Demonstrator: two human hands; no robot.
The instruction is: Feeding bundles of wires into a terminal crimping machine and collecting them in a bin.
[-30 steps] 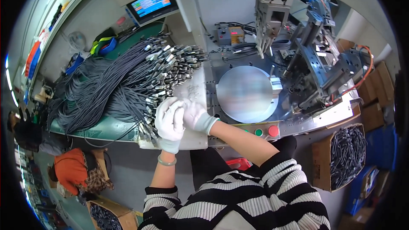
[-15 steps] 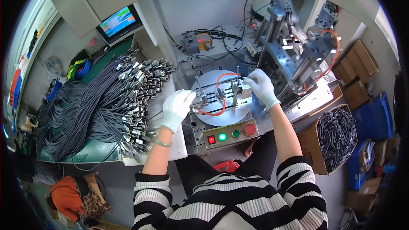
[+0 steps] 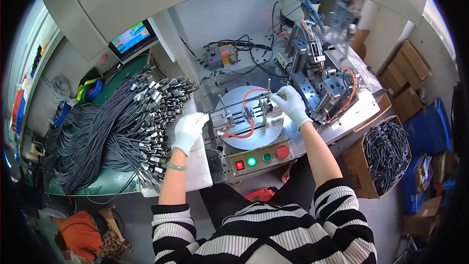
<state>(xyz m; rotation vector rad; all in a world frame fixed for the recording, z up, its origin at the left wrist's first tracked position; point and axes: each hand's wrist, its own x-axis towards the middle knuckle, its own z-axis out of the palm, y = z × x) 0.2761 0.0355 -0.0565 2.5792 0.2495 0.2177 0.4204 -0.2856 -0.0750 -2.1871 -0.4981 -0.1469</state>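
With the round plate as the clock's centre, a small fan [image 3: 60, 87] stands a little above 9 o'clock, and an orange cloth [image 3: 80, 237] hangs at 8. At 9, a heap of grey cables [image 3: 93, 132] covers a green table [image 3: 90, 183], their metal plugs [image 3: 163, 102] bunched toward the plate. The screen [image 3: 131, 38] at 10 shows blue, green and orange blocks with lettering too small to make out; a faint mark sits on its frame. The white-gloved left hand [image 3: 190, 129], just below 9, is beside the clamp's left end, fingertips drawn narrowly together; whether they pinch anything I cannot tell. A grey control box [image 3: 213, 59] sits at 11. The round plate [image 3: 242, 143] carries a metal clamp [image 3: 249, 113] with a looping orange tube [image 3: 253, 127], and a thin dark strand [image 3: 239, 102], apparently a cable, crosses its upper side. At 6, a button panel [image 3: 259, 160] has a lit red square, a lit green button, a dark green one and a large red one. The gloved right hand [image 3: 291, 106], between 2 and 3, is at the clamp's right end, fingers bent and narrow, their grip hidden. A machine [image 3: 305, 80] stands at 2. Between 3 and 4, a carton [image 3: 359, 173] of black parts bears unreadable dark print.
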